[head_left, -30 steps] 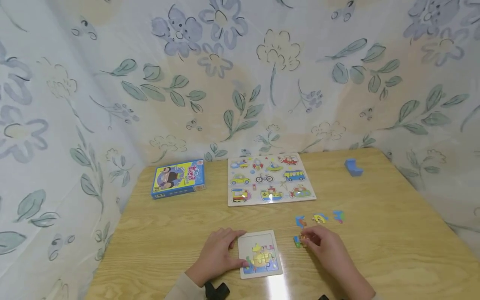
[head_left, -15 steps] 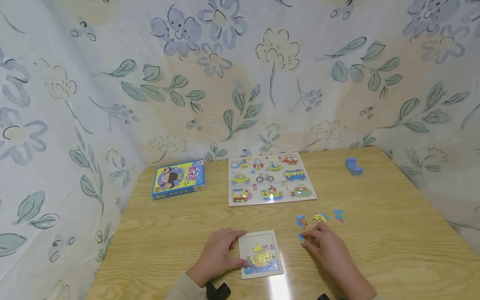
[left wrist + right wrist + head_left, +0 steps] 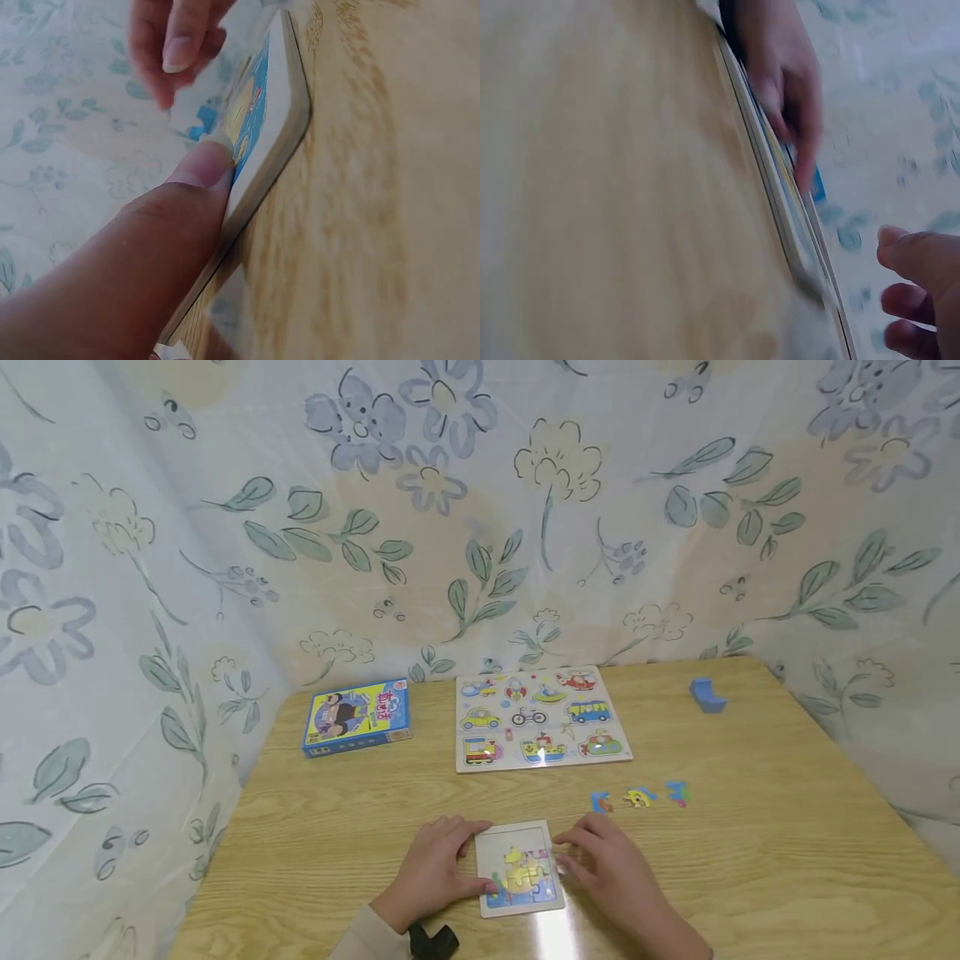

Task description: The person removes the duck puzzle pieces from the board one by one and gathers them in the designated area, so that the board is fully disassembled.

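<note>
My left hand (image 3: 433,868) holds the small jigsaw tray (image 3: 487,839) by its left side, the thumb (image 3: 206,161) over the lower left and the index finger at the top corner. Fitted jigsaw pieces (image 3: 528,877) show a yellow figure on blue; the upper left of the tray is bare. My right hand (image 3: 611,868) is at the tray's right edge, thumb and fingers pinching a jigsaw piece (image 3: 561,867), mostly hidden, with a pale sliver showing. Beyond this hand lie three loose jigsaw pieces: a blue and brown one (image 3: 601,802), a yellow one (image 3: 639,797) and a blue-green one (image 3: 677,793).
A vehicle puzzle board (image 3: 543,718) lies behind the tray, with a blue and yellow box (image 3: 358,718) to its left. At the back right of the wooden table (image 3: 757,827) is a blue block (image 3: 707,695). A floral curtain (image 3: 480,527) stands behind the table.
My right hand has picked up the blue-green jigsaw piece from the table and moved left to the tray's right edge. The left hand and tray have stayed in place.
</note>
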The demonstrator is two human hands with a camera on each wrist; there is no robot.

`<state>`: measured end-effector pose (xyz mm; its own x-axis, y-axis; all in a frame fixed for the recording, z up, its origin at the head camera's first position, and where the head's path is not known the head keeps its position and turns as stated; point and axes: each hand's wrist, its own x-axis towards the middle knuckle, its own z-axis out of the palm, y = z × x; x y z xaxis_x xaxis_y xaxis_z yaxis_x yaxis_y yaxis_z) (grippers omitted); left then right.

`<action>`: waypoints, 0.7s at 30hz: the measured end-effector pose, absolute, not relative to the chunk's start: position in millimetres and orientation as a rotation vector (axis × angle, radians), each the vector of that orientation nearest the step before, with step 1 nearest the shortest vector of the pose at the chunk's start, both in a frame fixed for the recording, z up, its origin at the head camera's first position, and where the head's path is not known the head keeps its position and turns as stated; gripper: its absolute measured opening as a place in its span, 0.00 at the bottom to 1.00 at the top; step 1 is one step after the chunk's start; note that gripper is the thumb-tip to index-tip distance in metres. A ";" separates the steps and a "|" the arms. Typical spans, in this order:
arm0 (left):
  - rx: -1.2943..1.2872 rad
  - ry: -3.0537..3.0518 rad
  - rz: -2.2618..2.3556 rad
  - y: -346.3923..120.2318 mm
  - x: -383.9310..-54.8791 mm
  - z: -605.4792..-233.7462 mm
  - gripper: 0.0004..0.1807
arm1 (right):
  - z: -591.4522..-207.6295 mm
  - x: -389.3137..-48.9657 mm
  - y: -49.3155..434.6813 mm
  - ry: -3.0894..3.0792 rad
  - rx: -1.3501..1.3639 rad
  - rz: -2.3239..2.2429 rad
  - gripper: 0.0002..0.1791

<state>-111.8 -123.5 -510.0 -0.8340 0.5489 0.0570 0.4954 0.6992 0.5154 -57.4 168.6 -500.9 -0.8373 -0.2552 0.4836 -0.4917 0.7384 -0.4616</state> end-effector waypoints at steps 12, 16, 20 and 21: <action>0.860 2.808 0.780 -125.2 -113.7 -507.9 0.47 | -503.5 -47.0 108.1 -2.844 0.781 0.875 0.22; 0.869 2.803 0.784 -124.9 -113.3 -508.3 0.47 | -504.7 -46.4 104.8 -2.902 0.726 0.853 0.22; 0.878 2.801 0.789 -124.8 -113.0 -509.0 0.47 | -503.8 -46.1 104.2 -2.909 0.682 0.917 0.22; 0.876 2.799 0.788 -124.7 -113.0 -508.7 0.47 | -503.7 -46.3 104.2 -2.910 0.675 0.930 0.23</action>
